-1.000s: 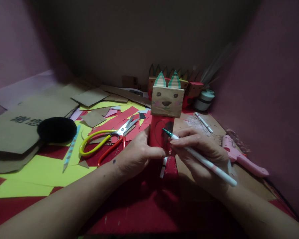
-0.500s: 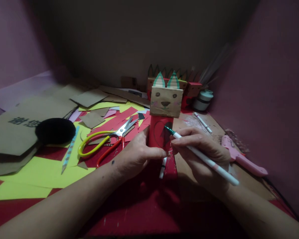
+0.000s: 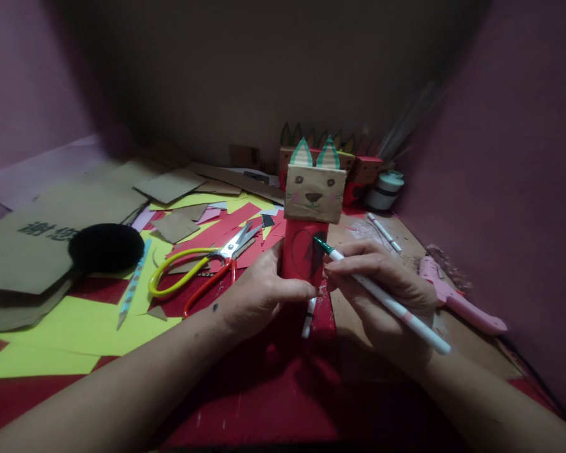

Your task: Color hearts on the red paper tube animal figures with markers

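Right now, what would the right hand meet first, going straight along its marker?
Probably the red figure body: the green marker tip in the right hand appears against it, though contact is unclear.

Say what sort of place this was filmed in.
Most likely a craft table, though whether in a home or workshop is unclear: scissors lie among cut coloured paper, what looks like a pink glue gun lies at the right, and the left hand holds an animal-faced figure.

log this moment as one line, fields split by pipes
left hand: holding animal-faced figure upright | right hand: green-tipped marker, tip at red body | scissors: among paper scraps
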A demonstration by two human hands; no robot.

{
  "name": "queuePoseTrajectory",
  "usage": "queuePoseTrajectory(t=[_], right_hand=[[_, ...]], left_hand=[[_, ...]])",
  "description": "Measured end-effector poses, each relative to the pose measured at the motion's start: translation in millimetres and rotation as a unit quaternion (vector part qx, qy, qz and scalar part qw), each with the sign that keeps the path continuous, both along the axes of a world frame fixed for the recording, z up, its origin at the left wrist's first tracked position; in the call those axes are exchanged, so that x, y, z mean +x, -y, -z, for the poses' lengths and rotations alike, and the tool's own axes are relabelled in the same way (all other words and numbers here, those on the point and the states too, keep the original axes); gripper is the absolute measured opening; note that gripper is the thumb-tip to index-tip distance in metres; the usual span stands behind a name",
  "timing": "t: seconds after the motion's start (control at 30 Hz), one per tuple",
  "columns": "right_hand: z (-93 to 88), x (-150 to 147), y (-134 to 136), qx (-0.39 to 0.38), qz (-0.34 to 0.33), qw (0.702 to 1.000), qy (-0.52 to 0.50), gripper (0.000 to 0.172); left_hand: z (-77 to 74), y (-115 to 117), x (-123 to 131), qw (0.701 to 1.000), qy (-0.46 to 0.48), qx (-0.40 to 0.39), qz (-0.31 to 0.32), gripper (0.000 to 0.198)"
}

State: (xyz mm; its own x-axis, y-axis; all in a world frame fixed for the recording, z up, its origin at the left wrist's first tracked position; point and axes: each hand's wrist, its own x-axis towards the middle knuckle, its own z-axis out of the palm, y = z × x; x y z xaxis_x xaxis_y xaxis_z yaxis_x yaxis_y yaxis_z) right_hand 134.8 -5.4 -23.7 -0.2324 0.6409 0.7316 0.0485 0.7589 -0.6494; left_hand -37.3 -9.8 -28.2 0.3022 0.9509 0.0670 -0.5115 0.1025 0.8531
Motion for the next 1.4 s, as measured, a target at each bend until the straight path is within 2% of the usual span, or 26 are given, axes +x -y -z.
queuePoseTrajectory(t=[0.2, 0.37, 0.53, 0.7, 0.9, 1.17, 1.4], right_hand=[[-1.2, 0.6, -0.8, 0.013, -0.034, 0.999, 0.031, 0.024], [-1.1, 1.1, -0.9, 0.02, -0.004, 1.0, 0.014, 0.021], [-3.0, 1.4, 0.6, 0.017, -0.04, 0.998, 0.042, 0.023], [-2.6, 2.7, 2.1, -0.001, -0.007, 1.0, 0.014, 0.024], [-1.9, 1.1, 3.8, 0.007, -0.003, 1.0, 0.016, 0.024], [-3.5, 4.0, 2.5, 0.014, 0.007, 1.0, 0.025, 0.026], [-3.6, 2.5, 4.3, 0.015, -0.029, 0.999, 0.034, 0.029]], left_hand=[[-0.2, -0.7, 0.6, 1.0, -0.018, 0.006, -0.003, 0.044], [-0.1, -1.3, 0.4, 1.0, -0.001, -0.004, -0.005, 0.05], [0.1, -1.0, 0.4, 1.0, -0.025, 0.003, -0.005, 0.045], [-0.7, -0.4, 0.1, 1.0, 0.002, -0.003, 0.001, 0.052], [0.3, -0.8, 1.0, 1.0, 0.005, 0.006, -0.004, 0.044], [-0.3, -2.0, 0.6, 1.0, -0.004, 0.008, -0.006, 0.045], [-0.3, 0.0, 0.5, 0.999, -0.042, 0.004, -0.013, 0.045]])
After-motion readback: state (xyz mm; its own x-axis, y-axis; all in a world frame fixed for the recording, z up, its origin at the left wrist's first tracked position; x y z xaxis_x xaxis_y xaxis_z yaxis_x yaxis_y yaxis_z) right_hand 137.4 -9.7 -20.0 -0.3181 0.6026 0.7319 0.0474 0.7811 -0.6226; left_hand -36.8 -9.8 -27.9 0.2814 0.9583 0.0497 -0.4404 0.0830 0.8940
